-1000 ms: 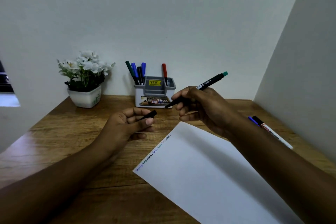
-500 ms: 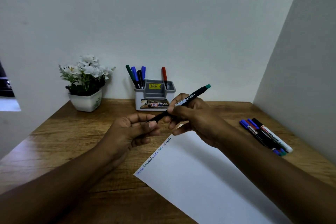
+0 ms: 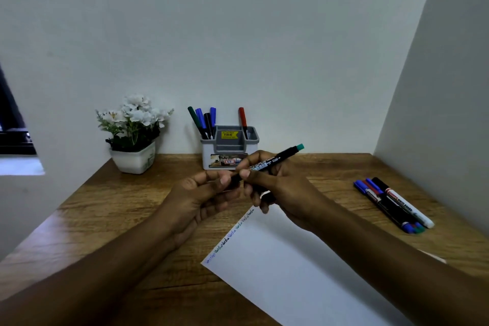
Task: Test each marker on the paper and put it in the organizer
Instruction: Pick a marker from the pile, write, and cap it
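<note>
My right hand (image 3: 275, 188) grips a black marker with a green end (image 3: 275, 160), held slanted above the desk. My left hand (image 3: 203, 193) pinches the marker's cap at its lower tip, so both hands meet on the marker. The white paper (image 3: 285, 267) lies on the desk below my hands, with a row of coloured handwriting along its left edge. The grey and white organizer (image 3: 229, 147) stands at the back against the wall and holds several markers upright. Several loose markers (image 3: 391, 204) lie on the desk at the right.
A white pot of white flowers (image 3: 133, 135) stands at the back left of the wooden desk (image 3: 105, 206). Walls close the desk in at the back and on the right. A dark window opening shows at the far left.
My left hand, holding the cap, has come together with the marker's tip in my right hand. The view has tilted down, bringing the loose markers at the right into sight.
</note>
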`<state>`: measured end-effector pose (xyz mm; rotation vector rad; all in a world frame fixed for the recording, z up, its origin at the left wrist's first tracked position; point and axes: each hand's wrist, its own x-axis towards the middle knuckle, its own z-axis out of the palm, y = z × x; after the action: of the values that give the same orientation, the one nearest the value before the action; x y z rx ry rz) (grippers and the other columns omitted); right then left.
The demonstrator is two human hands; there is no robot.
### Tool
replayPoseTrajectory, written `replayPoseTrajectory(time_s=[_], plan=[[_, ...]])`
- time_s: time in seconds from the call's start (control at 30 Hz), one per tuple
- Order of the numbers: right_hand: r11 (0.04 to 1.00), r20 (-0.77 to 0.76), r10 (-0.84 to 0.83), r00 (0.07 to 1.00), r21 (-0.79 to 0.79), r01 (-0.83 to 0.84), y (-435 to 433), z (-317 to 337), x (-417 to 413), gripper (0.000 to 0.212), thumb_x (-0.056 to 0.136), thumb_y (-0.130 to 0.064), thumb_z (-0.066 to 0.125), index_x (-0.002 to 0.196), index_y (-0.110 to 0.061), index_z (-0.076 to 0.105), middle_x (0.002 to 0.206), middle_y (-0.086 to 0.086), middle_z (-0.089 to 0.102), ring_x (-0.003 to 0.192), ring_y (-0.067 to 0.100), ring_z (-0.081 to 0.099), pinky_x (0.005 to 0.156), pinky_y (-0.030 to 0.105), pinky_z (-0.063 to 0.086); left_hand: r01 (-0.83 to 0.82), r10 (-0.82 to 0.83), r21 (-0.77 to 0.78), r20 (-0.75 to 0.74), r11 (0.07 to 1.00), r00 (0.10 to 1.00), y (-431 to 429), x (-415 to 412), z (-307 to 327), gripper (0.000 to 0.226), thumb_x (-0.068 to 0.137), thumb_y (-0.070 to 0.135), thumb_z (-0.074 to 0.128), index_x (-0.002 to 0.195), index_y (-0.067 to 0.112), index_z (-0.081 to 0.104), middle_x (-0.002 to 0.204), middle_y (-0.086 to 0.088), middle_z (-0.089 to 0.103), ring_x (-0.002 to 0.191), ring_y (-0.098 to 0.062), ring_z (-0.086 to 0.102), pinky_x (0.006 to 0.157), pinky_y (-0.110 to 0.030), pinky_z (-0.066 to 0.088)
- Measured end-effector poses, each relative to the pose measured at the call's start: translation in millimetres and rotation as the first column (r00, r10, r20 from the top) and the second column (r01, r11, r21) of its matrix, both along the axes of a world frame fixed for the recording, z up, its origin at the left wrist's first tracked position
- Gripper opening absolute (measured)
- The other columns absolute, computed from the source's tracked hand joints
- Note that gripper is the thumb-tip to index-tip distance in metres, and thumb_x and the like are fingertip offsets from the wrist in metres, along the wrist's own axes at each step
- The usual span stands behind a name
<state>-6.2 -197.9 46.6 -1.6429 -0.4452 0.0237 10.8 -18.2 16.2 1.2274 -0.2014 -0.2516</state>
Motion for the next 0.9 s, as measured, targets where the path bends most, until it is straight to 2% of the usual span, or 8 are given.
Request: replayPoseTrajectory(time_s=[0.1,0.2,0.3,0.37,0.47,0.6,0.73,0.9], plan=[[0.998,0.023,-0.058,0.998,-0.005,0.058,-15.2,6.2,4.8,0.018,0.092,-0.009,0.054,0.109,-0.010,0.061,0.081,0.004,0.070,0.064,0.015,0.063,0.048,0.023,0.048,-0.177,0.177,-0.003,0.022,0.984,0.984,14.5,15.7,-2.4,0.042,0.068,0.022,0.068,0.108,0.012,0.063,0.104,-0.009,0.072,0.092,-0.019,0.070,0.066,-0.025,0.059],[0.993,0.038,-0.118,0.992,-0.023,0.119,-34.9,17.1,16.8,0.029,0.097,-0.005,0.044,0.115,-0.017,0.063,0.100,0.002,0.072,0.066,0.008,0.064,0.052,0.022,0.049,-0.323,0.320,0.028,0.076,0.946,0.944,29.1,36.7,-5.5,0.040,0.074,0.010,0.070,0.113,0.013,0.061,0.112,-0.007,0.069,0.098,-0.016,0.066,0.082,-0.029,0.055],[0.977,0.085,-0.209,0.974,-0.017,0.211,-52.3,30.8,31.8,0.029,0.097,-0.009,0.044,0.115,-0.019,0.064,0.107,0.001,0.071,0.074,0.011,0.067,0.058,0.025,0.052,-0.406,0.378,0.170,0.176,0.898,0.909,23.1,65.3,-13.1,0.062,0.073,0.008,0.075,0.129,0.019,0.050,0.128,-0.005,0.055,0.112,-0.018,0.055,0.082,-0.027,0.049],[0.958,0.125,-0.285,0.950,0.012,0.286,-57.5,40.2,46.0,0.021,0.095,-0.011,0.051,0.110,-0.016,0.065,0.106,0.004,0.071,0.078,0.014,0.068,0.062,0.026,0.053,-0.447,0.389,0.289,0.237,0.847,0.890,14.7,90.3,-22.1,0.084,0.070,0.015,0.081,0.140,0.025,0.036,0.142,-0.010,0.039,0.127,-0.025,0.042,0.092,-0.035,0.047],[0.921,0.112,-0.384,0.917,0.120,0.371,-54.6,56.8,71.2,0.012,0.090,-0.005,0.059,0.095,-0.014,0.054,0.099,0.013,0.069,0.073,0.018,0.068,0.064,0.029,0.058,-0.462,0.385,0.338,0.272,0.820,0.882,0.4,121.7,-30.2,0.108,0.064,0.015,0.085,0.147,0.029,0.017,0.153,-0.013,0.024,0.136,-0.030,0.031,0.106,-0.050,0.038],[0.878,0.084,-0.444,0.892,0.239,0.414,-40.9,70.7,114.7,0.034,0.083,0.003,0.065,0.096,-0.016,0.040,0.095,0.017,0.066,0.078,0.026,0.068,0.074,0.034,0.058,-0.454,0.358,0.321,0.317,0.831,0.879,-9.0,149.1,-33.4,0.110,0.063,0.007,0.084,0.148,0.023,0.015,0.148,-0.013,0.035,0.130,-0.029,0.041,0.104,-0.049,0.041],[0.852,0.014,-0.511,0.860,0.139,0.504,-30.2,64.3,160.5,0.034,0.078,0.000,0.072,0.103,-0.009,0.052,0.105,0.020,0.067,0.092,0.029,0.069,0.080,0.039,0.057,-0.490,0.334,0.372,0.409,0.789,0.849,-10.1,159.3,-42.4,0.094,0.065,0.012,0.084,0.142,0.020,0.030,0.134,-0.005,0.053,0.119,-0.024,0.052,0.101,-0.044,0.045],[0.800,-0.004,-0.599,0.801,-0.042,0.599,-25.3,41.7,190.5,0.022,0.077,-0.016,0.076,0.076,-0.016,0.054,0.100,0.015,0.070,0.081,0.022,0.069,0.067,0.034,0.053,-0.517,0.333,0.384,0.451,0.765,0.828,-11.7,162.8,-45.4,0.088,0.068,0.014,0.083,0.141,0.019,0.034,0.134,-0.005,0.054,0.118,-0.023,0.053,0.099,-0.039,0.046]])
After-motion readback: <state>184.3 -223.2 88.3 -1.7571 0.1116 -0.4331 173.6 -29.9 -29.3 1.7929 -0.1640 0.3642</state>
